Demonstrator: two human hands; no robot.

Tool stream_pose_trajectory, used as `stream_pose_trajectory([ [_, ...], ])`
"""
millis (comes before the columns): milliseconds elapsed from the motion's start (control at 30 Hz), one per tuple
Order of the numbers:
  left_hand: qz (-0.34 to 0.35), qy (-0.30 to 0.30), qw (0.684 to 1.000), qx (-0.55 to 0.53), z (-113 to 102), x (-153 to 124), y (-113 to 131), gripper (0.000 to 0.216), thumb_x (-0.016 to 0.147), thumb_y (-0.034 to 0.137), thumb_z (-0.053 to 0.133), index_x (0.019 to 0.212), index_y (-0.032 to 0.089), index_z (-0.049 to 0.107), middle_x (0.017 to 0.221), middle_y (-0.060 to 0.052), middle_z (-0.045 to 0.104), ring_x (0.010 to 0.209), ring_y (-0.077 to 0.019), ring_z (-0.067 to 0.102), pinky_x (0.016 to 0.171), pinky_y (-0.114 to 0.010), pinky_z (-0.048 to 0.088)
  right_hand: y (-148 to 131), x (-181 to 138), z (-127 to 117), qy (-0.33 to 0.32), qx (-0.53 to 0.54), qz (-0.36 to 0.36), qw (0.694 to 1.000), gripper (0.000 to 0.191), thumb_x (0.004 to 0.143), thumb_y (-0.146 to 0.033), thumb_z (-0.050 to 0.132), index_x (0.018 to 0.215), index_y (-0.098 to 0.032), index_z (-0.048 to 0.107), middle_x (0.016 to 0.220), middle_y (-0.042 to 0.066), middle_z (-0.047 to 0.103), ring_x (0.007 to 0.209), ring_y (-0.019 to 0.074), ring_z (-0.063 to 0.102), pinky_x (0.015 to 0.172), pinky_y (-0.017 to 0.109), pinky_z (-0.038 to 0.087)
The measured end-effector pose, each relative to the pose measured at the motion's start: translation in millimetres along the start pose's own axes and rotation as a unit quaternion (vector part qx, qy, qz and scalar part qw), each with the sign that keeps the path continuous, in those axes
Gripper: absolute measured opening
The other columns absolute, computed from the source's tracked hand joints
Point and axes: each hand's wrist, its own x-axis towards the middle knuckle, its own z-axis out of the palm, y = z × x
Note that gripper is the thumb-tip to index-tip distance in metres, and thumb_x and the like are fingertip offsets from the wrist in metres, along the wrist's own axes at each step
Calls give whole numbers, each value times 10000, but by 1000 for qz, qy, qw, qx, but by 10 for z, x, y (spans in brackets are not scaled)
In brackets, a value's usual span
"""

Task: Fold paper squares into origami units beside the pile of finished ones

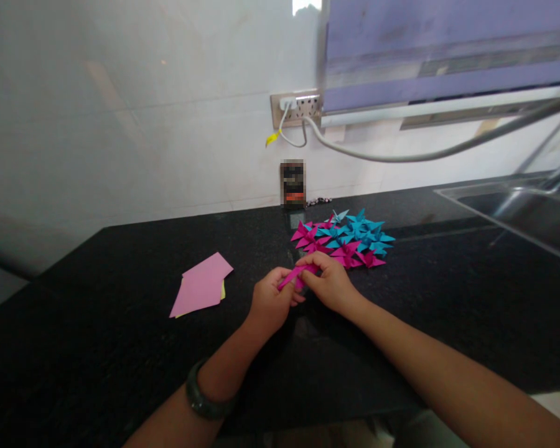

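Observation:
Between my two hands is a folded piece of magenta origami paper [299, 272], held just above the dark countertop. My left hand [273, 298] pinches its left end, and a bangle circles that wrist. From the right, my right hand [330, 283] grips the other end between thumb and fingers. Right behind the hands lies a cluster of folded paper cranes, magenta ones [348, 251] in front and to the left, blue ones [359, 230] to the right. A pale blue crane [340, 216] sits at the back. The fingers partly cover the held paper.
Pink paper sheets [203, 289] lie at the left, with a yellow edge under them. A small pixelated dark box [293, 183] leans on the wall beside a beaded string [319, 201]. A sink [536, 211] is at the right. Cables hang from a wall socket [296, 109].

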Motion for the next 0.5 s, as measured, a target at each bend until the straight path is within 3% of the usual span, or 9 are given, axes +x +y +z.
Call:
stream_pose_trajectory([
  [300,45,15,998,51,-20,-37,28,157,756,299,508,749,152,561,551,10,602,505,-139,625,464,-219,481,-50,-25,-17,11,-48,-45,998,121,674,-93,516,700,-164,611,680,21,604,663,133,546,621,259,430],
  [500,-2,19,999,-26,-9,-19,32,165,730,312,539,741,147,543,542,8,604,481,-140,620,434,-212,468,-23,-27,-18,17,-35,-101,994,179,710,-82,492,746,-173,642,689,34,607,669,138,560,631,269,447],
])
